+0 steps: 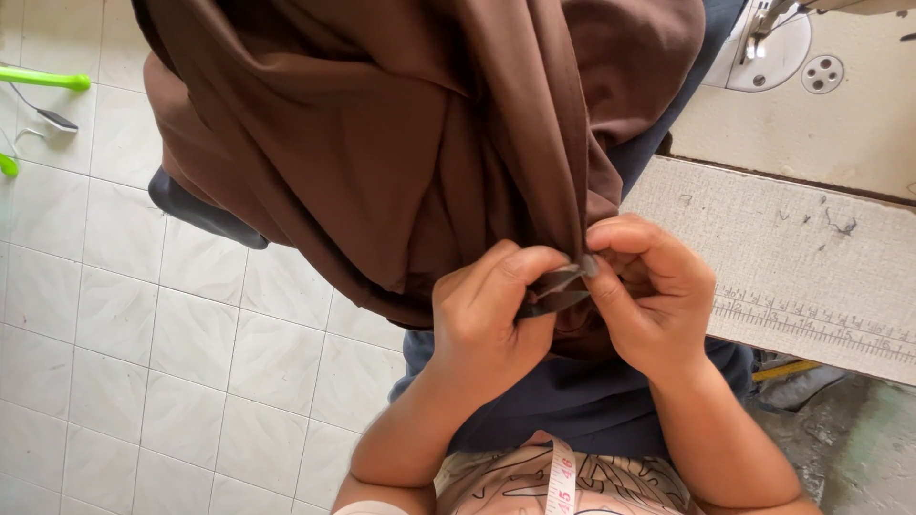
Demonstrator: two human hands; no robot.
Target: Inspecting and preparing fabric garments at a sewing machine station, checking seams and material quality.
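While a large brown fabric is being draped over the lap and is filling the upper middle of the view, its lower edge is being gathered at about five o'clock from the cloth's centre, where both hands are meeting. A small pair of grey thread snips is being held in the left hand, the fingers being closed around the handle. The long axis of the snips is being kept nearly level, running from eight o'clock toward two o'clock, with the tips being pointed at the fabric edge. That edge is being pinched between thumb and forefinger of the right hand, which is curled narrow and is lying just at three o'clock of the blades, touching or nearly touching them. Whether a loose thread is being caught between the blades cannot be told, since the spot is being hidden by the fingers.

Farther out, a worn pale sewing table with a printed ruler strip along its near edge is being seen at three o'clock, and part of a white sewing machine at one o'clock. A measuring tape is being worn at six o'clock. White floor tiles are being shown at eight o'clock, with a green plastic object at ten o'clock. No containers are being shown.
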